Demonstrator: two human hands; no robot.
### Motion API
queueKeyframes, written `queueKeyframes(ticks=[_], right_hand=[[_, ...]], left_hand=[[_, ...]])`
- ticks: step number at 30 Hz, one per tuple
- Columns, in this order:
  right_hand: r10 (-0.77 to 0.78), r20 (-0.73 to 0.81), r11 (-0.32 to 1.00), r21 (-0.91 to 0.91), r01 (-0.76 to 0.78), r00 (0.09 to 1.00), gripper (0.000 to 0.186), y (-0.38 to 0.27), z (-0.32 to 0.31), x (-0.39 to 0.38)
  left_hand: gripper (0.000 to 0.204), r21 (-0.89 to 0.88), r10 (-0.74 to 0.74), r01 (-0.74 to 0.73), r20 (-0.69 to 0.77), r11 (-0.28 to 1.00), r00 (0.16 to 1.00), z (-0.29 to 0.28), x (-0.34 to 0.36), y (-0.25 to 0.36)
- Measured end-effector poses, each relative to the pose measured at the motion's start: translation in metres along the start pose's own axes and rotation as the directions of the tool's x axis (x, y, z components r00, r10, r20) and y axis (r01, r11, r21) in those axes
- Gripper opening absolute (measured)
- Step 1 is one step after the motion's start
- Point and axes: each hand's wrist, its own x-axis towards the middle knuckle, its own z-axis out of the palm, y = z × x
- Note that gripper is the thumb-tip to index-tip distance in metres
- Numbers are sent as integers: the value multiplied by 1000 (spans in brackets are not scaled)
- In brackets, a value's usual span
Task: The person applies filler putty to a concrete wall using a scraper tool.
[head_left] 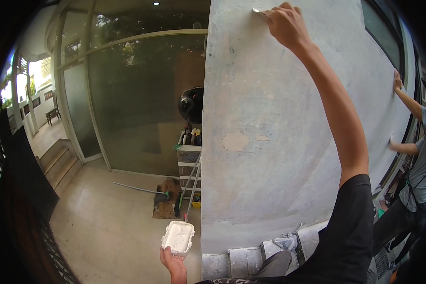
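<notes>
My right hand (287, 26) is raised high against the grey-white wall (279, 184), its fingers closed round a putty knife (258, 12). The blade's tip lies at the wall's upper left part; most of the handle is hidden in my fist. Low on the left, my left hand (174, 263) holds up a small white plastic tub (179, 236) from below. White paste fills the tub, its surface smeared. Midway down the wall shows a pale bare patch (235, 141) with a smaller one to its right.
At right a co-worker (419, 170) in a grey shirt has both hands at the wall. Pale blocks with a crumpled plastic bag (286, 242) line the wall's foot. Left of the wall's edge stand a shelf rack (189, 156), a black helmet (190, 105) and a broom (142, 188) on the floor.
</notes>
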Motion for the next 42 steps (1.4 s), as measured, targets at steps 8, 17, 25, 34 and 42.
queueKeyframes(ticks=[8, 17, 25, 34, 42], right_hand=[[-185, 186, 898, 430, 90, 965, 17, -127, -22, -106], [-5, -222, 989, 143, 37, 975, 16, -20, 17, 44], [-166, -30, 960, 221, 169, 986, 10, -88, 61, -31], [68, -30, 997, 50, -66, 997, 23, 15, 0, 70], [106, 169, 993, 33, -113, 980, 25, 16, 50, 88]], left_hand=[[55, -27, 7, -7, -15, 1000, 1000, 0, -3, -1], [52, 41, 47, -45, -41, 998, 998, -9, -6, -5], [52, -43, 80, -85, -97, 995, 992, -22, -4, -4], [49, -55, 154, -157, -51, 986, 987, -17, -5, 26], [50, 2, 136, -136, -76, 991, 988, -25, -11, 23]])
